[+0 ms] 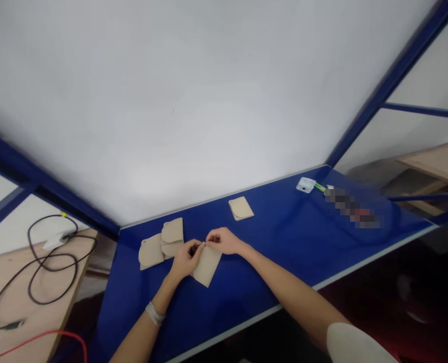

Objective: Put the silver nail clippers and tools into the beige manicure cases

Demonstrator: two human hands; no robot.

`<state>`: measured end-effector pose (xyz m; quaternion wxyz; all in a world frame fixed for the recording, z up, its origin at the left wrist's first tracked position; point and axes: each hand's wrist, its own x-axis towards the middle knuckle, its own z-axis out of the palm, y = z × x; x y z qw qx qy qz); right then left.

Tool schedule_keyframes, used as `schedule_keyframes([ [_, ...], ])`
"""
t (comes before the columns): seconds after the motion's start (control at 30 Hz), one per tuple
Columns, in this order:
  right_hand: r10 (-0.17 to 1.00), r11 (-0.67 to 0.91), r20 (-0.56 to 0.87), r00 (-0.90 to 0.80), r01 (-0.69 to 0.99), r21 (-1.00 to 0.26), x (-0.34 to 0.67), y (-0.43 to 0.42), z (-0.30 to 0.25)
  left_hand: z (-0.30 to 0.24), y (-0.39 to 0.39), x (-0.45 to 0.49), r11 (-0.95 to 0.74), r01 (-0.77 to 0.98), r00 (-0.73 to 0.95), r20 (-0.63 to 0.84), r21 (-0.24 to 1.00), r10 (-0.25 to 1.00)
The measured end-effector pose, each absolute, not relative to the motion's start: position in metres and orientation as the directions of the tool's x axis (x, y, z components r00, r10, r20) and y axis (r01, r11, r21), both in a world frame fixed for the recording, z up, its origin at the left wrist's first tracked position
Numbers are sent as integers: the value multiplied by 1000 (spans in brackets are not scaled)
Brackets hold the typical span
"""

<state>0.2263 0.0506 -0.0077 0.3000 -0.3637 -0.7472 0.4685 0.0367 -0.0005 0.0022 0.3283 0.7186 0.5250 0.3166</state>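
Observation:
A beige pouch (207, 265) lies on the blue table (284, 252) in front of me. My left hand (184, 259) pinches its top left corner, fingers closed on it. My right hand (224, 241) pinches the same top edge from the right, fingertips almost touching the left hand's. Just left of my left hand is a small pile of similar beige pouches (161, 243). A single beige pouch (241, 208) lies apart, farther back near the white wall.
A small white tag (306, 185) with a green strip (319, 188) lies at the table's far right. On the left stands a wooden bench (30, 302) carrying black cables (50, 262), a white plug and a red wire (38, 339). Blue frame bars rise at both sides.

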Motion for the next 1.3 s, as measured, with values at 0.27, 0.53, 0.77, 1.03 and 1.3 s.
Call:
schedule_keyframes([
  [0.27, 837, 280, 103, -538, 260, -924, 228, 50, -1, 2, -1, 36, -241, 563, 255, 111, 791, 961],
  [0.53, 835, 283, 110, -539, 250, -926, 229, 49, 1, 3, -1, 37, -236, 554, 265, 100, 798, 959],
  [0.77, 839, 291, 121, -531, 249, -924, 229, 50, -2, 2, 0, 38, -231, 578, 239, 109, 783, 965],
  [1.03, 837, 289, 118, -535, 248, -925, 230, 50, -4, 4, -2, 39, -211, 581, 220, 98, 786, 971],
  [1.3, 837, 298, 120, -534, 261, -918, 230, 51, -4, 2, 0, 40, -202, 591, 214, 89, 781, 973],
])
